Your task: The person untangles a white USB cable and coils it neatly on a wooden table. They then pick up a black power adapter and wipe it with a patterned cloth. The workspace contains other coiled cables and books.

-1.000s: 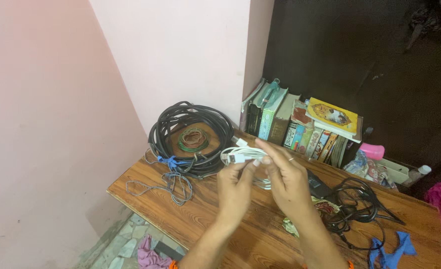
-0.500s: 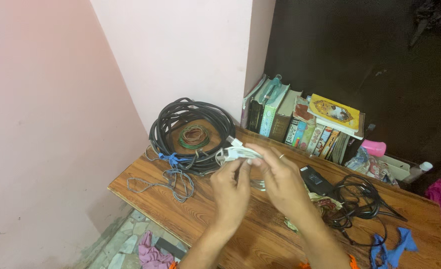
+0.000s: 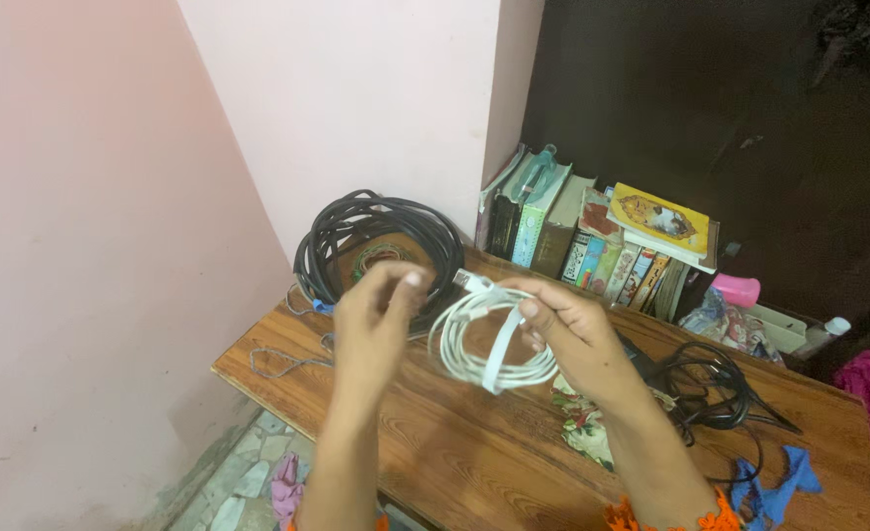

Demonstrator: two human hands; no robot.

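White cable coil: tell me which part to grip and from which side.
Grip the white cable coil at its top, where the loops bunch beside the plug end, coming from the right as the right hand does. The ring hangs open and upright there, so pinching across the bundled strands should keep them together. The left hand is beside it.

A white cable [image 3: 489,344], wound into a loose round coil of several loops with a flat strap across it and its plug end at the top, hangs tilted in the air above the wooden surface [image 3: 474,452].
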